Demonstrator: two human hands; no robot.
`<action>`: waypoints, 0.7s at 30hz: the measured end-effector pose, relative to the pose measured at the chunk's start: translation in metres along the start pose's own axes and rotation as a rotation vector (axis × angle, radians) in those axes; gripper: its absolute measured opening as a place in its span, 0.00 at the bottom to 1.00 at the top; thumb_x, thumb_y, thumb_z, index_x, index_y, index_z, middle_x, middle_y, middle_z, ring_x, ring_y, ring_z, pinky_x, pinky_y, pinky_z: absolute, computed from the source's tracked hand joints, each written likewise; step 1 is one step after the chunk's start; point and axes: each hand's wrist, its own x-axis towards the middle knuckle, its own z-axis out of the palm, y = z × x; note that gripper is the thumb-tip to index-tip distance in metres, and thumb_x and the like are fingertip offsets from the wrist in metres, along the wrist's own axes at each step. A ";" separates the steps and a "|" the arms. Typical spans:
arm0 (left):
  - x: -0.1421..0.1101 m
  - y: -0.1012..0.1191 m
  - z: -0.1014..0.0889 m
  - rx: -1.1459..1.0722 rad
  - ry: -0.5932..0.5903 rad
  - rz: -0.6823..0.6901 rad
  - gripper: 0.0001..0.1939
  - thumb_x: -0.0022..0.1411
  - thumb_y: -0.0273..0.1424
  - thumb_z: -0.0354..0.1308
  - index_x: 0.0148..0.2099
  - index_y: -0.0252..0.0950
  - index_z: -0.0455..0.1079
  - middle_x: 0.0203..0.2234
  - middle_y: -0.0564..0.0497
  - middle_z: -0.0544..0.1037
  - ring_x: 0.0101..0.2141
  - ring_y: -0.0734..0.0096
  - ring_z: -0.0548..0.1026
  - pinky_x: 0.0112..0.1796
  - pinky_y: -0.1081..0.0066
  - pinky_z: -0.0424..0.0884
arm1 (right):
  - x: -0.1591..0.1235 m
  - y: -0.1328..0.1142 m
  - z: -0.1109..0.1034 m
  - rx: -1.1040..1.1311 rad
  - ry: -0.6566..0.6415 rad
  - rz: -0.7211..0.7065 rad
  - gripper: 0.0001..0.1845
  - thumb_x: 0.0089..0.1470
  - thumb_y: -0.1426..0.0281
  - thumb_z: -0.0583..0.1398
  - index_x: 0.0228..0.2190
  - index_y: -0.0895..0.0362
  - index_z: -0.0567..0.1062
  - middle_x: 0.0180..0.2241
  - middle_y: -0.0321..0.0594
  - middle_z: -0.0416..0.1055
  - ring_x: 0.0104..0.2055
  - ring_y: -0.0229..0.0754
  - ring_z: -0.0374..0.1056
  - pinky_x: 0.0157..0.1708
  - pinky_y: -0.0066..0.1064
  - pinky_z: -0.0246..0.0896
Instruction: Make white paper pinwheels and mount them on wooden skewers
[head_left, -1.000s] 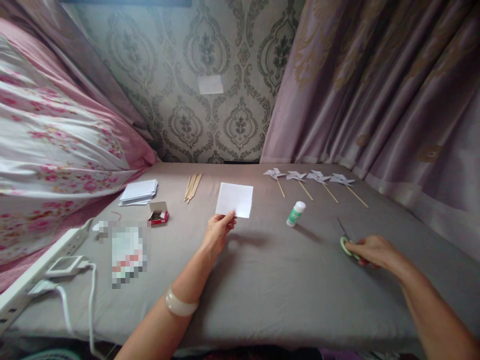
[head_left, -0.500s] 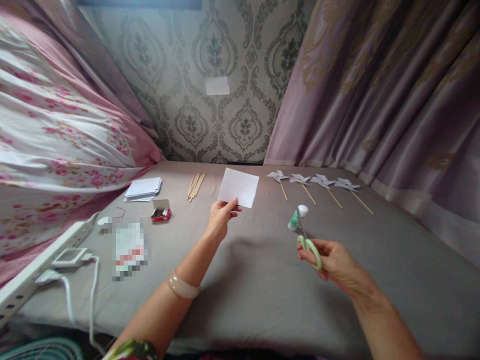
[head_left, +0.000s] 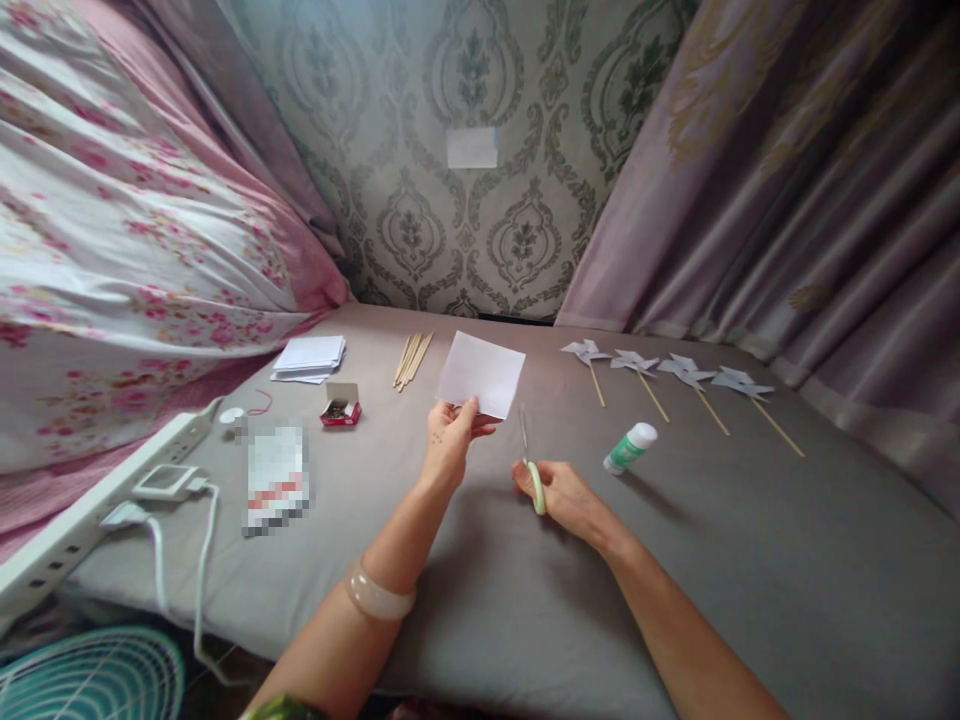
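Note:
Near the middle, my left hand (head_left: pixel 452 440) pinches the lower edge of a square sheet of white paper (head_left: pixel 484 372), thumb on top. My right hand (head_left: pixel 562 497) grips a pair of scissors (head_left: pixel 534 487) by pale green handles, blades pointing up and away. The blade tips are close to the paper's lower right corner; whether they touch it I cannot tell. To the right of the scissors a glue stick (head_left: pixel 630 448) with a white cap and green label stands tilted in view. Several white paper pinwheels (head_left: pixel 686 372) on wooden sticks lie in a row at the back right.
Several wooden sticks (head_left: pixel 412 360) lie left of the paper. A paper stack (head_left: pixel 309 357), an open small red box (head_left: pixel 341 408) and a blurred packet (head_left: pixel 276 475) are farther left. A white power strip (head_left: pixel 90 515) with cables runs along the left edge, near a teal fan (head_left: pixel 90 675).
My right hand has brought the scissors leftward from beside the glue stick to near the paper. My left hand still holds the sheet. The whole view has shifted slightly.

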 end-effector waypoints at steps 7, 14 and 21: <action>-0.010 0.000 0.008 0.007 -0.049 -0.023 0.22 0.46 0.42 0.66 0.38 0.33 0.65 0.24 0.50 0.78 0.25 0.69 0.78 0.25 0.74 0.72 | -0.012 0.004 0.001 0.039 -0.029 0.031 0.31 0.47 0.44 0.56 0.22 0.62 0.73 0.18 0.34 0.62 0.21 0.33 0.53 0.22 0.27 0.48; -0.017 -0.002 0.013 0.031 -0.063 -0.041 0.21 0.47 0.41 0.66 0.37 0.32 0.65 0.23 0.49 0.78 0.23 0.70 0.77 0.25 0.74 0.72 | -0.017 0.005 -0.002 0.148 -0.036 0.094 0.32 0.42 0.43 0.59 0.22 0.63 0.75 0.21 0.41 0.71 0.20 0.33 0.57 0.21 0.26 0.51; -0.018 -0.003 0.015 0.034 -0.053 -0.042 0.20 0.48 0.40 0.66 0.37 0.32 0.66 0.23 0.50 0.78 0.23 0.71 0.77 0.24 0.74 0.72 | -0.018 0.003 -0.004 0.173 -0.011 0.077 0.29 0.40 0.45 0.61 0.21 0.62 0.75 0.21 0.41 0.71 0.20 0.34 0.59 0.21 0.26 0.53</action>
